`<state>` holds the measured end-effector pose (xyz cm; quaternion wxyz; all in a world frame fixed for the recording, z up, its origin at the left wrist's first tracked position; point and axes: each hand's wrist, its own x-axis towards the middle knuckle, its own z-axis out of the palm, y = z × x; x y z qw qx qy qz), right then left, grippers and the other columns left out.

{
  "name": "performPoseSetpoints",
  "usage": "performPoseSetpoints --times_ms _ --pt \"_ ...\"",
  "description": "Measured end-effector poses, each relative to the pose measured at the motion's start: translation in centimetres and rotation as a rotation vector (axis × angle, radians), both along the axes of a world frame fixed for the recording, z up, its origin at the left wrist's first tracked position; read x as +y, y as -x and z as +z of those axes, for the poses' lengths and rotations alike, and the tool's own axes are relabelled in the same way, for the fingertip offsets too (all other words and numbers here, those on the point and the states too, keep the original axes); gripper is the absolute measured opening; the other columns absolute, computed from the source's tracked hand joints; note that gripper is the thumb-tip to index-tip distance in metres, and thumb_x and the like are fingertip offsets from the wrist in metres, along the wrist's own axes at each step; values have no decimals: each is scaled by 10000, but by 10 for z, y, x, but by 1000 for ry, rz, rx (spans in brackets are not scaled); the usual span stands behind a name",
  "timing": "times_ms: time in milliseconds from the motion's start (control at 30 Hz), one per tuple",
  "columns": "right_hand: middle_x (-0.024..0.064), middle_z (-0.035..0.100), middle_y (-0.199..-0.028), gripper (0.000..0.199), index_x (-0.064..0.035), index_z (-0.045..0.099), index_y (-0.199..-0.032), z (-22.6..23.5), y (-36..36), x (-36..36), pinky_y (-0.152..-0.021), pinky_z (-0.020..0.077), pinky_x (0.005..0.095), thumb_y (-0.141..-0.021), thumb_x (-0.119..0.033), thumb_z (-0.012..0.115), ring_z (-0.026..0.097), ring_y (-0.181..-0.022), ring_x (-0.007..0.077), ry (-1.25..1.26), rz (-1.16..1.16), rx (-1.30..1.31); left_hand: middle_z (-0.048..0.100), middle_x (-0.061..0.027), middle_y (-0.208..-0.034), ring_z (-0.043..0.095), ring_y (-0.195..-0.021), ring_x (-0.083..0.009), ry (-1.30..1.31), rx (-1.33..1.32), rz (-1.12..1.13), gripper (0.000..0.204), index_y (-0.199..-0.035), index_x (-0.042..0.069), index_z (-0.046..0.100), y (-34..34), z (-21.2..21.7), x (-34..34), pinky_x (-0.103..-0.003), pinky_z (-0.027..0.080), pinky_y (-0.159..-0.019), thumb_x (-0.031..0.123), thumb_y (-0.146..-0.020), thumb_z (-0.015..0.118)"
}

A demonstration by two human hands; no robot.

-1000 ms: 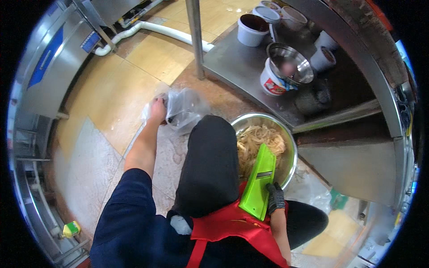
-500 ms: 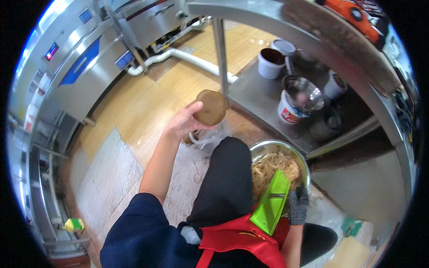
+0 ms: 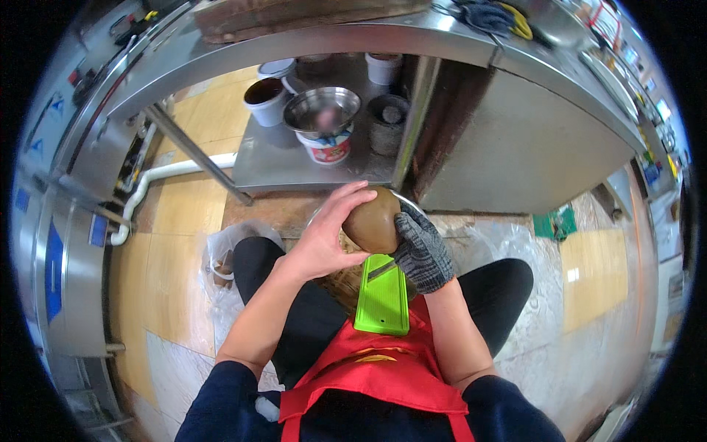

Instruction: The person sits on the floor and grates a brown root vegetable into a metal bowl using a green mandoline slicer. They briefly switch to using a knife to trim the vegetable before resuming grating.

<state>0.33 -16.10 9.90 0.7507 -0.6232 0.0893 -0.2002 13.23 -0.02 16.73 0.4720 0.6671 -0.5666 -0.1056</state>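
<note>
Between my two hands is a large, smooth brown root vegetable, rounded in shape (image 3: 374,221). My bare left hand (image 3: 317,239) grips it from the left, thumb below and fingers over the top. On the other side my right hand (image 3: 426,254), in a dark grey knitted glove, is closed against it. Just below lies a bright green slicer (image 3: 381,302) with a metal blade, its lower end against my red apron. Under it, a metal bowl (image 3: 403,197) is mostly hidden by my hands; pale brown shreds (image 3: 335,289) show beside the slicer.
A plastic bag (image 3: 215,254) with brown pieces inside stands left of my knee. Ahead is a steel table (image 3: 317,44); its low shelf (image 3: 258,162) holds white buckets (image 3: 266,110), a metal bowl (image 3: 302,118) and a dark pot (image 3: 387,136). A green object (image 3: 554,223) lies on the floor at right.
My left hand has brought the brown root vegetable from the left to the middle. My right hand has risen from beside the slicer to hold it too. The view has swung right.
</note>
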Motion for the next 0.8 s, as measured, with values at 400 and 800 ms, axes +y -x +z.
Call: performPoseSetpoints --times_ms 400,800 --pt "150 649 -1190 529 -49 537 -1315 22 18 -20 -939 483 329 -816 -106 704 628 -1087 255 683 -235 110 352 -132 -1466 414 -1315 -242 121 352 -76 975 -1382 150 299 0 -24 -16 -401 400 -1060 53 -600 874" --pt "95 636 -1130 407 5 524 -1316 10 17 -36 -871 504 300 -938 -140 570 606 -969 163 -167 -92 38 381 -114 -1422 463 -1273 -284 56 744 -88 853 -1418 180 265 -3 -23 -43 -460 472 -1006 163 -748 793"
